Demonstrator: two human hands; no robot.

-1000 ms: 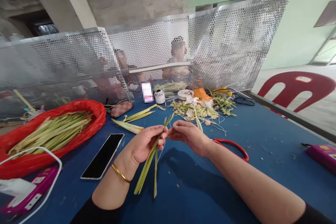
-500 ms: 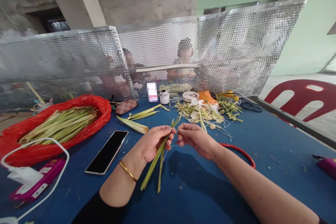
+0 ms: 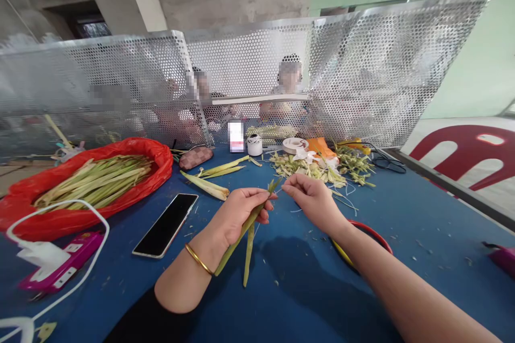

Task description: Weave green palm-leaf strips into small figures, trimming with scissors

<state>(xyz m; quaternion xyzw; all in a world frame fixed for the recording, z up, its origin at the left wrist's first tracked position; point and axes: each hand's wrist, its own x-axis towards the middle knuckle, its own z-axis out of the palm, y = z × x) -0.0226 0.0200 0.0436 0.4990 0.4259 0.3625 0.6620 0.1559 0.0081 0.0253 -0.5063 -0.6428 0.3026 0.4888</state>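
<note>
Nearest to us, the free ends of the green strips (image 3: pixel 248 257) hang low over the blue counter (image 3: pixel 306 305), one dangling apart from the rest. Up to the left hand (image 3: pixel 246 213) now, and it's got them: thumb and fingers pinch the bunch just below its upper tips, the strips slanting up and away. These look light, pliable lengthwise, a little springy, probably dry enough to split if creased hard. The best hold is surely right there, where they gather — snug pressure, no crushing; taken by the loose tails, they'd likely fan out.

Just beside those tips, the right hand (image 3: pixel 309 196) has its fingers curled in narrow; whether they pinch a fine thread, I can't tell. Further off, a phone (image 3: pixel 166 225) lies left, then a red bag (image 3: pixel 161 163) full of similar strips — and pale trimmings (image 3: pixel 306 169) heap beyond.
</note>
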